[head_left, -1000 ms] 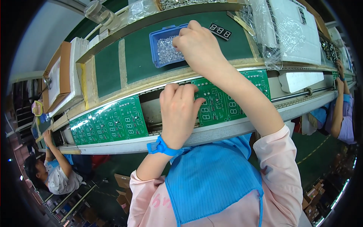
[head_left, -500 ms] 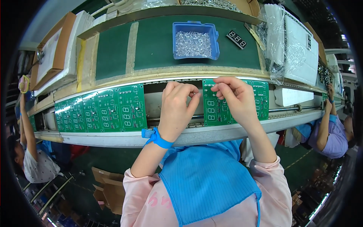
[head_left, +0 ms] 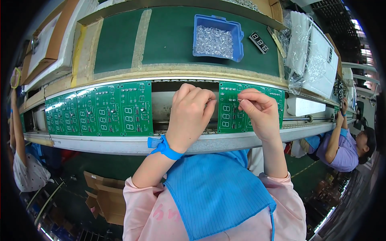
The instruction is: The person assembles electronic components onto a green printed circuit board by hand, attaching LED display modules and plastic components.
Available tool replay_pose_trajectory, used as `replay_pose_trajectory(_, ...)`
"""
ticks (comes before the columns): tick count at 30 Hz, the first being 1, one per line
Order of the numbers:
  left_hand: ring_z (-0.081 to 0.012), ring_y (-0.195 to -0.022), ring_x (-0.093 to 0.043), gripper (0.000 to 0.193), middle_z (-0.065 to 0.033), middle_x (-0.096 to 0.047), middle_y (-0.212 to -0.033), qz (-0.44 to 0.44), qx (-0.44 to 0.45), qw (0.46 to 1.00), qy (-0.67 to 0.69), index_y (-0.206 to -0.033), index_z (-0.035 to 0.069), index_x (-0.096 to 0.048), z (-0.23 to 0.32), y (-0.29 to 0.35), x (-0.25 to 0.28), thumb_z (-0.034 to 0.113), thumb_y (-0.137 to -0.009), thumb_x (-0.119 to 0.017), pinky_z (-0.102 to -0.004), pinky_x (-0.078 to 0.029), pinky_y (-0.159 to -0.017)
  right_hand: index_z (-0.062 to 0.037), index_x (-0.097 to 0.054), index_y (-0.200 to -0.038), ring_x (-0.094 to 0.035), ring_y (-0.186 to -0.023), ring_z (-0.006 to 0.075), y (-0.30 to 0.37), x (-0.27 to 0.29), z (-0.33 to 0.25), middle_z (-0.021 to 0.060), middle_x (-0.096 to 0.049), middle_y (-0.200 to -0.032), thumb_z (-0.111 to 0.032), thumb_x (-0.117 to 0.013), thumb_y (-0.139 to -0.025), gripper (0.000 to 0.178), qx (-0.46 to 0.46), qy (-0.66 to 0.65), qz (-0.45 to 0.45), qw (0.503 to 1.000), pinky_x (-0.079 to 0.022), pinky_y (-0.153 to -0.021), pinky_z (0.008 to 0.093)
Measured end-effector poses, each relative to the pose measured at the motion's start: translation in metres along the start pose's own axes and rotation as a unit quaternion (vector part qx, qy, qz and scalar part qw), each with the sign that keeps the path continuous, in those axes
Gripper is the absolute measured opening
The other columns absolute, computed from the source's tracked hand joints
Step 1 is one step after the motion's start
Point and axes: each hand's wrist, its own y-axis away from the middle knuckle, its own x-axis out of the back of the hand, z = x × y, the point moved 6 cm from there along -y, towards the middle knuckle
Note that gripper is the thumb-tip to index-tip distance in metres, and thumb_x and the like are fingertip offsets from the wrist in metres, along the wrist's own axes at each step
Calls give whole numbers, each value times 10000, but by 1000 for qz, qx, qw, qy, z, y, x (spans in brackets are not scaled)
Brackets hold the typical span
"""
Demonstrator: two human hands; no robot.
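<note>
The green desk (head_left: 173, 44) spans the 12 o'clock side of my feed. Below it, the metal-edged rail (head_left: 108, 143) runs across from 9 to 3. I see 2 runs of green circuit boards in it: the left boards (head_left: 114, 108) at 9, the right boards (head_left: 229, 110) toward 3, with a gap between. On the desk, just past 12, I have the blue bin (head_left: 237, 48). Near the centre, the left hand (head_left: 189, 108) is over the gap, fingers bunched; I cannot tell whether they grip anything. Toward 3, the right hand (head_left: 261, 110) is over the right boards, thumb and index pinched on a tiny part. The black 3-digit display (head_left: 258, 42) lies loose on the desk between 1 and 2. Clear parts (head_left: 213, 42) cover the bin's floor, so I judge plenty remain. Smallest is the tiny part (head_left: 240, 99) in the right fingers: it looks not yet set on a board. How many spots are already filled, I cannot make out.
</note>
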Motion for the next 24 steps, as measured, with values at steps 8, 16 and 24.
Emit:
replay_pose_trajectory(8,-249,-848,-570,101,-39,-654,-796,-6,-16,1000,-19,-857,63,-661,4,0,0,35,-787,-727,-379,-461,-767,44,-722,-1034,-614,-946,119,2,-4,-11,90,-630,-1074,110,-652,-876,185,53,92,-10,994,-512,-788,215)
replay_pose_trajectory(16,-261,-858,-571,96,-47,-655,-813,-14,-11,1000,-18,-860,61,-660,3,1,-1,37,-790,-721,-384,-463,-774,-8,-721,-964,-643,-900,164,-4,-9,-11,82,-680,-962,91,-700,-823,173,124,228,25,965,-523,-769,275)
replay_pose_trajectory(24,-267,-874,-570,100,-51,-650,-826,-20,-8,1000,-18,-869,59,-659,2,1,-2,48,-793,-723,-391,-459,-786,-64,-682,-910,-640,-856,212,-7,-23,-11,47,-696,-861,59,-752,-731,229,214,438,60,871,-518,-740,322)
